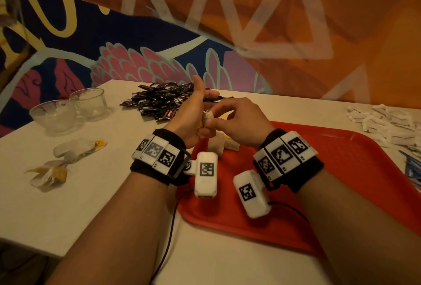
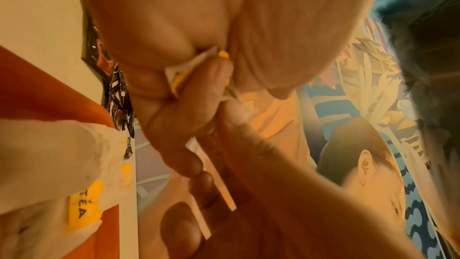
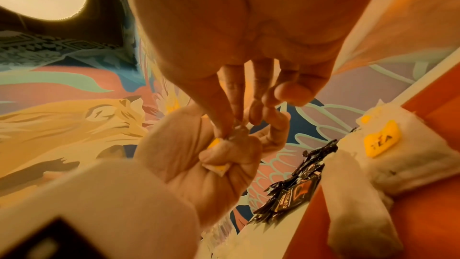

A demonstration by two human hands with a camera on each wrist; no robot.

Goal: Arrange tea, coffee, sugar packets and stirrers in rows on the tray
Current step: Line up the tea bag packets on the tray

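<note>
Early yet.
Hands: left hand (image 1: 190,114) grips a tea bag (image 1: 208,116); right hand (image 1: 237,120) pinches its top.
Tray (image 1: 341,159): few tea bags at far edge.
Left: coffee packets (image 1: 159,100), sugar packets (image 1: 387,123), stirrers (image 1: 412,170) on worktop (image 1: 91,193).

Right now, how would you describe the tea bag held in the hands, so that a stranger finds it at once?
Start at the red tray on the white table. Above its far left corner the left hand and right hand meet. The tea bag is the white one with a yellow tag pinched between them, the only one lifted; the other tea bags lie flat.
</note>
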